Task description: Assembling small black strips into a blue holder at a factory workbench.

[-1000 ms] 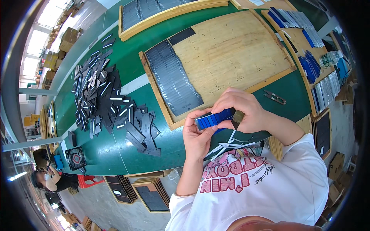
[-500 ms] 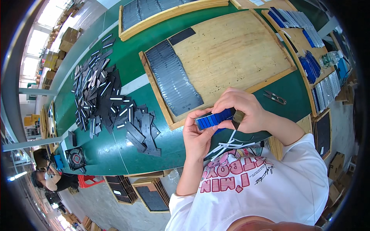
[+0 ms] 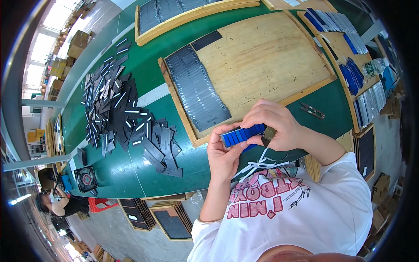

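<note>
Both hands hold a blue strip (image 3: 235, 137) divided into short segments, low in front of my chest. My left hand (image 3: 221, 156) pinches its left end between thumb and fingers. Around its right part close the thumb and fingers of my right hand (image 3: 279, 124). A small brownish, shiny block (image 3: 269, 132) sits against my right palm; its kind is unclear. Below the hands, several thin white strips (image 3: 259, 165) lie by the table edge, next to my shirt. Another blue piece shows partly under the held strip.
A wooden tray (image 3: 266, 48) with a row of dark strips (image 3: 198, 91) lies ahead. Left is a loose pile of dark pieces (image 3: 115, 100). Snips (image 3: 312, 110) lie right, near a board (image 3: 349, 72) of blue and silvery strips and a bottle (image 3: 374, 67). A fan (image 3: 86, 179) stands at left.
Both hands keep their places and their grip. The blue strip's face looks slightly lighter, with a small shift in its tilt.
</note>
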Demonstrator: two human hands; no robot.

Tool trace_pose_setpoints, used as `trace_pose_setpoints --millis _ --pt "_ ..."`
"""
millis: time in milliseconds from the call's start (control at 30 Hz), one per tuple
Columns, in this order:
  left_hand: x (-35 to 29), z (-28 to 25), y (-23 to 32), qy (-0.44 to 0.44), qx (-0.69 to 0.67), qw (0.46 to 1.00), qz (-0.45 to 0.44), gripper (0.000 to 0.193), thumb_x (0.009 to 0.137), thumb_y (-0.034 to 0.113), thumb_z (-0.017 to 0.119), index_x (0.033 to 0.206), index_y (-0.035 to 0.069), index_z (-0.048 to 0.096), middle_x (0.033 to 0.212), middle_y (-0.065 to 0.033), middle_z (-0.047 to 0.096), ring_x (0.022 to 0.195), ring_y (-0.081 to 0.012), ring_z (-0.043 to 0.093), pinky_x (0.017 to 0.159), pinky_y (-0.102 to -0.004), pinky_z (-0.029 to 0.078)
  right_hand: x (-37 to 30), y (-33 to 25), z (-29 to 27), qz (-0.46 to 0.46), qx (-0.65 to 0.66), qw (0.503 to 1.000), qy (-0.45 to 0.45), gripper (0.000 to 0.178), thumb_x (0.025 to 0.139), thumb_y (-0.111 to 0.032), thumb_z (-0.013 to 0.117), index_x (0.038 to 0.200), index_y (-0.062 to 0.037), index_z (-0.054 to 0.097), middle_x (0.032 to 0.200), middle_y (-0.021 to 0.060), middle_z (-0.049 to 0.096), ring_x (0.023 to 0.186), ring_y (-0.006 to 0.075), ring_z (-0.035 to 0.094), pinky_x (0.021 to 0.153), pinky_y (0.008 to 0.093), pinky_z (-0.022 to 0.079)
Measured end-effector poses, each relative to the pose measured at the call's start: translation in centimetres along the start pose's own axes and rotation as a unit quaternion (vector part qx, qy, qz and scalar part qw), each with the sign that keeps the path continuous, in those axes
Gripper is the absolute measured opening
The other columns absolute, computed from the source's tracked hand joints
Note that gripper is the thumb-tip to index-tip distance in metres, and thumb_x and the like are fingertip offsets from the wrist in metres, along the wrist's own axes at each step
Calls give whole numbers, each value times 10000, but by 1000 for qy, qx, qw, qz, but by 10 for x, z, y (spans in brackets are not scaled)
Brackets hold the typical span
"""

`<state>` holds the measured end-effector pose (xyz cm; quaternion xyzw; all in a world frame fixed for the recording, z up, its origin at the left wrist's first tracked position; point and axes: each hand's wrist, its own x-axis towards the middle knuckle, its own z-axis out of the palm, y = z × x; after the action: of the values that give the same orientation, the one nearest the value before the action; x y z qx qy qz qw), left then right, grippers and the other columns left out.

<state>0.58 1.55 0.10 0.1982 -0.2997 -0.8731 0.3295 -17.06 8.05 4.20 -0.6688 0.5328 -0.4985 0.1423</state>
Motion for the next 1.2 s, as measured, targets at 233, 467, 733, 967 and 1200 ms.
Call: trace_pose_setpoints --millis 233,467,733,967,1200 --pt "1 -6 -1 -13 -9 1000 14 445 780 -200 621 1152 9 496 1242 -206 547 1119 -272 589 936 -379 541 1 -2 -3 -3 -26 1000 -2 366 694 -160 798 1005 -84 621 980 42 663 896 256 610 776 348 512" --pt "2 -5 4 3 -29 1000 3 428 786 -185 630 1135 23 498 1238 -211 544 1142 -312 576 941 -453 542 -10 5 -20 27 -26 999 12 384 700 -166 812 1018 -78 617 984 65 666 894 250 622 779 352 507" --pt "3 -4 4 8 -31 999 1 437 774 -186 638 1118 46 501 1228 -198 555 1118 -309 590 934 -455 542 -15 0 -29 42 -50 997 30 401 674 -144 831 1014 -74 630 958 66 663 863 247 626 739 325 505" --pt "0 -10 6 5 -86 996 -5 441 770 -177 640 1116 55 496 1200 -181 571 1093 -302 604 918 -455 549 -77 -3 -83 231 -312 917 87 384 675 -129 803 1011 -48 634 982 74 648 913 273 605 774 342 499" --pt "1 -6 3 -32 -104 994 -14 447 763 -181 645 1117 49 495 1199 -185 571 1086 -304 609 907 -445 558 -120 -3 -83 274 -437 855 54 327 689 -85 755 977 -41 607 910 77 558 902 252 580 703 346 501"
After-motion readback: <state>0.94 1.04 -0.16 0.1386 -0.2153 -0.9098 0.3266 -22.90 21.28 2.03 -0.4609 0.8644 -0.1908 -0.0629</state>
